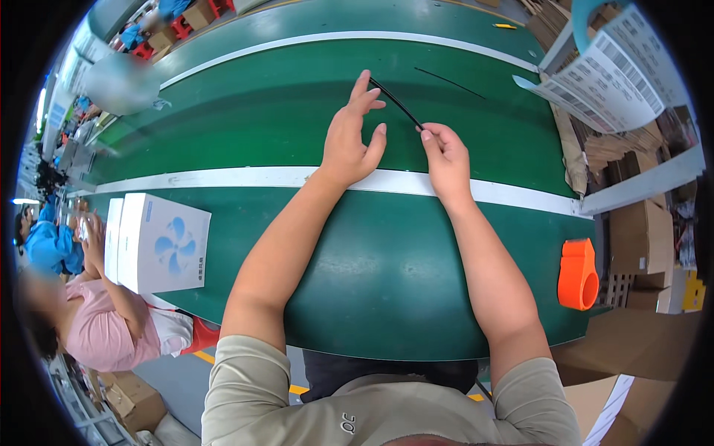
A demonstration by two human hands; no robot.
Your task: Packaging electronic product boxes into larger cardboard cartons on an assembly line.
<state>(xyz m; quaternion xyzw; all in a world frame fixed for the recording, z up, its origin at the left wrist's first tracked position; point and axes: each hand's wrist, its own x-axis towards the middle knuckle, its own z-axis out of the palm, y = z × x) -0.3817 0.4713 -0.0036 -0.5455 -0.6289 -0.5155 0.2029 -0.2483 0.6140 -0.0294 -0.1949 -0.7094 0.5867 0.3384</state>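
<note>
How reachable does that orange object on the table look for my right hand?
Probably yes: nothing visible stands between the right hand and the orange object, though that hand is pinching a black stick.

The left arm (279,241) and the right arm (494,267) both reach toward the far side. The left hand (348,141) is spread, with its index finger extended far; the right hand (449,162) curls, its thumb and forefinger pinching
</note>
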